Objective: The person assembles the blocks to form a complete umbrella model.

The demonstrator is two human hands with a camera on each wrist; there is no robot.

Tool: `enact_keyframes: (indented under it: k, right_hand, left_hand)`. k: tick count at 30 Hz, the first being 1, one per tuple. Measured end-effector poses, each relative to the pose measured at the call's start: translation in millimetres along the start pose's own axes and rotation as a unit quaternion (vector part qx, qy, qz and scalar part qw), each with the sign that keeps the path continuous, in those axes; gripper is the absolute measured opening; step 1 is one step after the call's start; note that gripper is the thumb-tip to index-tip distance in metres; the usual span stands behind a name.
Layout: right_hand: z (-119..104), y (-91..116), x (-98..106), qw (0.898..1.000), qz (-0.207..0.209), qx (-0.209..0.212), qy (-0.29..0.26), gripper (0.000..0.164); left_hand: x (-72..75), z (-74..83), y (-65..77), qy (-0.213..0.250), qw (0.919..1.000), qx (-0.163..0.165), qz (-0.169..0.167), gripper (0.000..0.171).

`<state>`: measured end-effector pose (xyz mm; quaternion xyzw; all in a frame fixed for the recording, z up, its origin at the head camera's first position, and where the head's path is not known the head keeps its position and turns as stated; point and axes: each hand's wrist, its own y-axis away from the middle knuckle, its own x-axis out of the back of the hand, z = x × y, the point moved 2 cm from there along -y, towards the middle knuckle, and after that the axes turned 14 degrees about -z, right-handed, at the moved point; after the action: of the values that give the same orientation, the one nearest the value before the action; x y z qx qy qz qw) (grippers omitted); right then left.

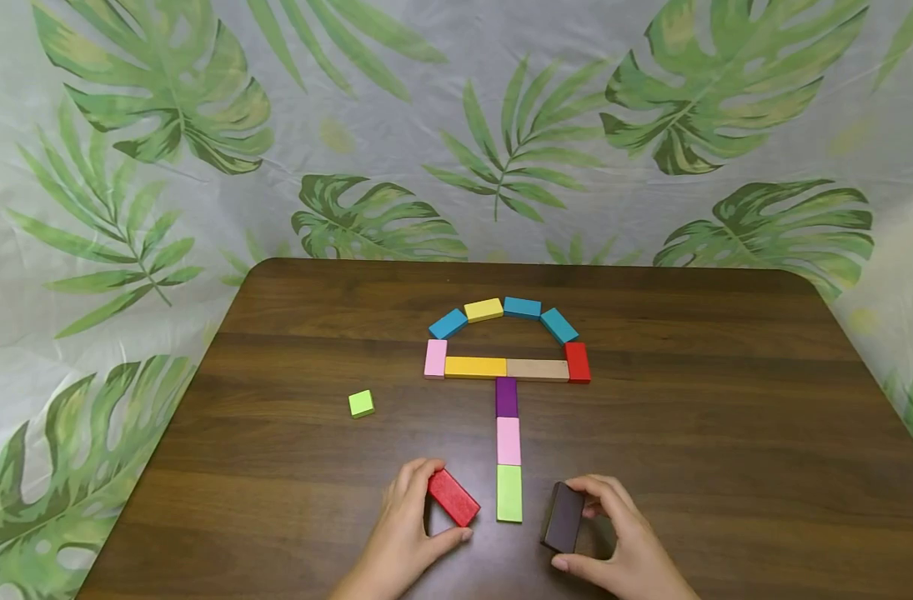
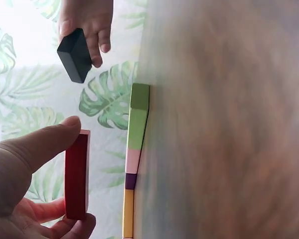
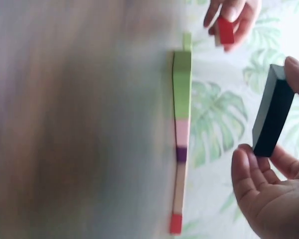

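Note:
My left hand pinches a red block between thumb and fingers, left of the stem's near end. On the other side, my right hand holds a black block by its two ends. Both wrist views show these blocks raised off the table. Between the hands lies a green block, the near end of a straight stem that continues with a pink block and a purple block. The stem meets a crossbar made of a yellow-orange block and a natural wood block.
Above the crossbar, blue blocks and a yellow block form an arch, with a pink block and a red block at its ends. A small green cube sits apart, left on the brown table.

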<state>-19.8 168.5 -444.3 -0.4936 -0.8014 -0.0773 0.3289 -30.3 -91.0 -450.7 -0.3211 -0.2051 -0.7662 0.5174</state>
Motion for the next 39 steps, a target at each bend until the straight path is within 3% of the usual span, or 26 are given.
enact_keyframes:
  k: [10, 16, 19, 28, 39]
  right_hand:
    - [-1, -1, -28, 0.997, -0.068, 0.017, -0.044, 0.070]
    - [0, -2, -36, 0.990, -0.128, -0.043, -0.052, 0.067]
    - [0, -2, -39, 0.988, -0.143, -0.039, -0.040, 0.068]
    - [4, -3, -50, 0.991, -0.117, 0.019, 0.054, 0.067]
    - [6, 1, -62, 0.978, -0.079, 0.036, 0.188, 0.071]
  left_hand:
    - [-11.3, 1.3, 9.5, -0.046, 0.9976, -0.039, -0.034, 0.074]
    - [-16.7, 0.2, 10.8, -0.055, 0.9957, -0.047, -0.059, 0.072]
    - [-18.6, -1.6, 10.4, -0.057, 0.9952, -0.050, -0.062, 0.073]
    - [-25.5, -7.3, 8.9, -0.107, 0.9915, -0.059, -0.046, 0.075]
    - [-24.4, -9.8, 8.8, -0.113, 0.9905, -0.064, -0.044, 0.073]
